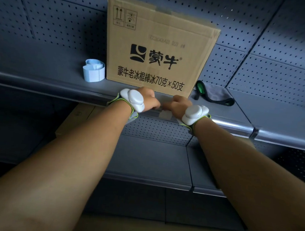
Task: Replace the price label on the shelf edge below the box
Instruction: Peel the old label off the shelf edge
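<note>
A brown cardboard box [157, 48] with black printed characters stands on the grey shelf [50, 81]. Right below it, both hands meet at the shelf edge [226, 124]. My left hand [149, 99] and my right hand [179, 104] have their fingers curled at the edge strip, pinching a pale price label [165, 114] that hangs partly below the strip. The fingertips are hidden behind the knuckles. Each wrist carries a white device on a green-trimmed strap.
A roll of light blue blank labels [94, 72] lies on the shelf left of the box. A grey cloth with a green-and-black item [213, 92] lies to its right. Perforated back panels rise behind; a lower shelf [149, 162] sits underneath.
</note>
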Motion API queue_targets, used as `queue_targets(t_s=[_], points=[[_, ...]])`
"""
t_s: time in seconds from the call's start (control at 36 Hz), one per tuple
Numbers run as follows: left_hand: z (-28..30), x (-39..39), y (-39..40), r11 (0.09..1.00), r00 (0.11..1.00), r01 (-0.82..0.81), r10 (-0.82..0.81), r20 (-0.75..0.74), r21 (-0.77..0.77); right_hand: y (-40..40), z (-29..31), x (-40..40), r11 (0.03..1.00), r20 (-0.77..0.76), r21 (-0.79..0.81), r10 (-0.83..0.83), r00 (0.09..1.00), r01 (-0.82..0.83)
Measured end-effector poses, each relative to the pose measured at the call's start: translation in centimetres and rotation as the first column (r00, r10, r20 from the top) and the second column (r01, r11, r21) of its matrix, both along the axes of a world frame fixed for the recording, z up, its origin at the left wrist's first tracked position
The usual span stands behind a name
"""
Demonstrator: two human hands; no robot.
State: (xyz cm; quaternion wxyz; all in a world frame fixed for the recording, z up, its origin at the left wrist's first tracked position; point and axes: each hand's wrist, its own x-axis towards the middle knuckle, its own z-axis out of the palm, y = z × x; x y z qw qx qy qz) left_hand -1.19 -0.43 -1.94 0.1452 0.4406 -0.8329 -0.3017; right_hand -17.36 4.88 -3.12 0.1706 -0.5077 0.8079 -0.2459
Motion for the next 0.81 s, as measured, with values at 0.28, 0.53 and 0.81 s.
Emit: queue_targets(t_s=[0.28, 0.53, 0.81], points=[[-2.9, 0.3, 2.7, 0.796, 0.984, -0.170, 0.107, -0.142, -0.581, 0.1, 0.9, 0.3, 0.999, 0.204, 0.033, 0.018, 0.979, -0.025], [-3.3, -0.7, 4.9, 0.852, 0.987, -0.158, 0.132, -0.087, -0.499, -0.1, 1.3, -0.6, 0.992, 0.128, 0.086, 0.083, 0.988, -0.094], [-3.1, -2.4, 6.2, 0.836, 0.960, -0.276, 0.261, -0.099, -0.474, -0.1, 1.1, -0.9, 0.985, 0.047, 0.098, 0.134, 0.990, -0.138]])
